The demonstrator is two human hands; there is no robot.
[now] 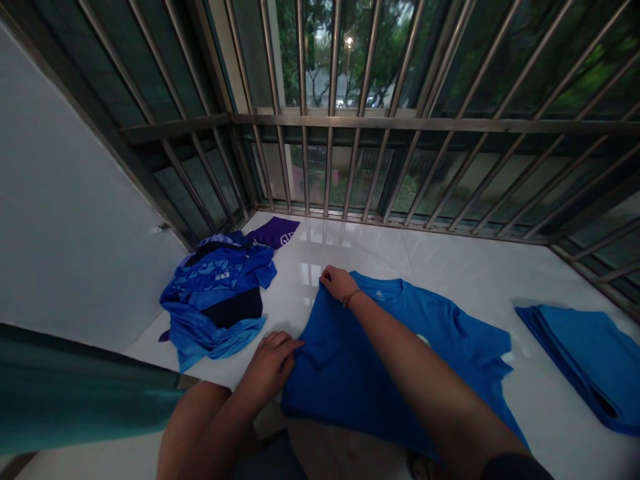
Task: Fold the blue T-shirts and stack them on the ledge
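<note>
A blue T-shirt [345,353] lies spread on the white sill, its neckline toward the window and its hem at the near edge. My right hand [340,283], with a thin band at the wrist, pinches the shirt's upper left edge near the shoulder. Lower down on the same side, my left hand [275,360] is closed with its fingertips on the shirt's side edge. The right forearm crosses over the shirt and covers part of its front, including most of a pale print.
Crumpled blue and purple clothes [215,293] are heaped at the left. At the right lies a folded blue garment [585,353]. Metal bars [330,123] run along the window behind the sill, and a green curtain [75,393] hangs at the lower left.
</note>
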